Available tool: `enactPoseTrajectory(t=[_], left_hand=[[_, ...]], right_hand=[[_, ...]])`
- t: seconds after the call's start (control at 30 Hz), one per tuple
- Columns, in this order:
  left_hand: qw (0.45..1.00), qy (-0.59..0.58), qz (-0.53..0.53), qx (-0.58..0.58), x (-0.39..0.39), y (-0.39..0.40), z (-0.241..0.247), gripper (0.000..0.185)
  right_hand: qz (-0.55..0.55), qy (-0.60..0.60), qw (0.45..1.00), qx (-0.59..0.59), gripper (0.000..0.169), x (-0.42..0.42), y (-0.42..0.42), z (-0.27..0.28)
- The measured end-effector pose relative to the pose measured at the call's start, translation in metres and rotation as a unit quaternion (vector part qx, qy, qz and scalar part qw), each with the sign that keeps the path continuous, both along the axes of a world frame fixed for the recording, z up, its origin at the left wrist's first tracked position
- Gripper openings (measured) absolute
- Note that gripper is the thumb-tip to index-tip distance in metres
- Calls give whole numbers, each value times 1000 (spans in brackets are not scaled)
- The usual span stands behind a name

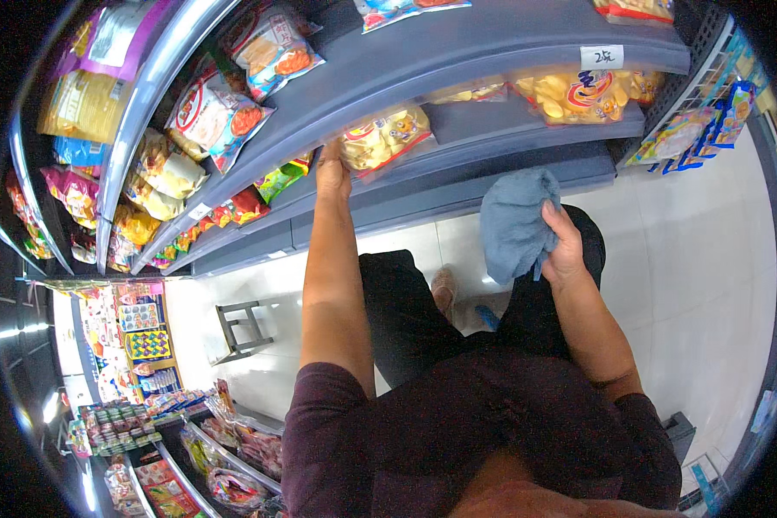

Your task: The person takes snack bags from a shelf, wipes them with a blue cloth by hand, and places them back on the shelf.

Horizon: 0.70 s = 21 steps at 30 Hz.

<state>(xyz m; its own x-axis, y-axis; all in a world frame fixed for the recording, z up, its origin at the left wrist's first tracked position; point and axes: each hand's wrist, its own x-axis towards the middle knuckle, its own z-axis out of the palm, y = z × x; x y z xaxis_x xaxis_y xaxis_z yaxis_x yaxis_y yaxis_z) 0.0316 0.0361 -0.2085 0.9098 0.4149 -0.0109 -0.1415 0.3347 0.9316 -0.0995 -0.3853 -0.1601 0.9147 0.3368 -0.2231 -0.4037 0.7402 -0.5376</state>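
My left hand [331,171] is at the edge of a lower shelf, against the left end of a clear snack bag with yellow pieces [388,139]; its fingers are partly hidden, so whether it grips the bag is unclear. A bunched blue-grey cloth [519,223] hangs from my right hand [562,249], which holds it in front of the shelves, above my right knee. Another bag of yellow snacks [579,97] lies farther right on the shelf, beneath a price tag [601,57].
Grey metal shelves [453,78] with snack bags [217,116] curve across the front and left. A small grey stool [243,330] stands on the tiled floor at left. Packaged goods [239,447] fill racks at lower left. Blue packets [735,116] hang on a wire rack at right.
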Motion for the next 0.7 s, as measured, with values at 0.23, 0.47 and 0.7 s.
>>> enactPoseTrajectory(t=[0.23,0.47,0.7], left_hand=[[998,56,28,13,-46,-18,32,38],[991,87,7,-105,-121,-46,23,42],[990,126,-64,-26,-126,-68,24,49]], right_hand=[[25,42,997,67,48,12,4,13],[152,-92,982,-69,45,60,62,63],[44,-192,958,-208,49,102,109,24]])
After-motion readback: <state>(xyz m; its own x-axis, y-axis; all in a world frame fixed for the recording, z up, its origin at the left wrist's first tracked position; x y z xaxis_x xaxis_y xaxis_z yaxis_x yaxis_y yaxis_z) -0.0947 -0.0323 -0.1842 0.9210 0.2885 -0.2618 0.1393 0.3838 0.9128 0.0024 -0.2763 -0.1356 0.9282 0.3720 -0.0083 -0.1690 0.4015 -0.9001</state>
